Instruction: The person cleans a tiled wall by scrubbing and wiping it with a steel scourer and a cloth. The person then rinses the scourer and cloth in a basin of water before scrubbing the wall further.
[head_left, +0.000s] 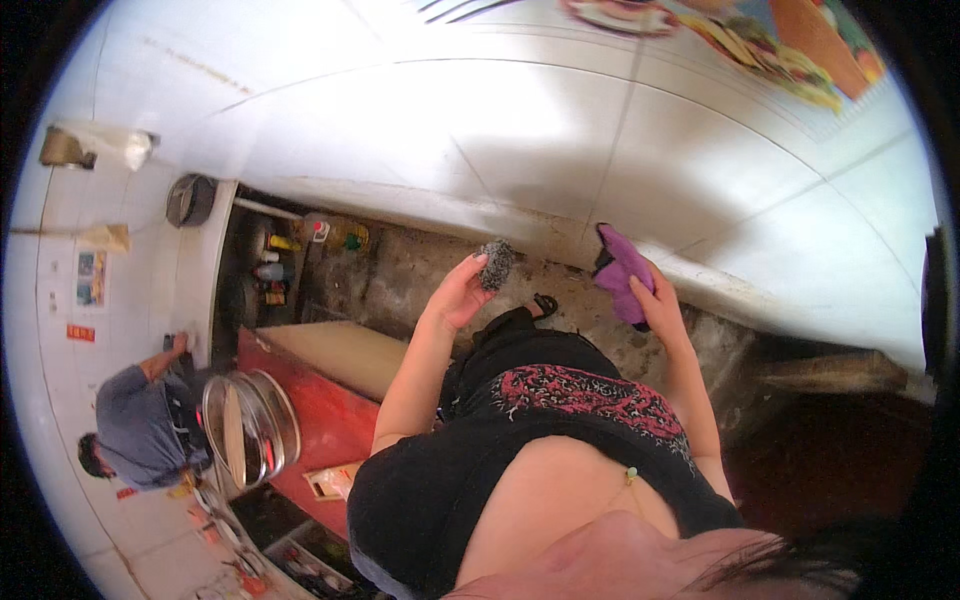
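In front of the tiled wall (420, 112), my left hand (459, 292) grips a grey metal scouring pad (496, 266) between thumb and fingers. To the right of it, my right hand (661, 301) holds a folded purple cloth (626, 274) with dark edges, pinched under the thumb. Both hands are raised before my body, apart from each other, and neither the pad nor the cloth clearly touches the wall. The fingers behind the cloth are partly hidden.
Left of me is a red table (330, 420) bearing stacked round metal steamers (251, 427). Bottles, one a clear plastic jug (341, 232), stand near the wall's base. Another person (146, 427) bends at the far left. A printed food picture (765, 52) hangs top right.
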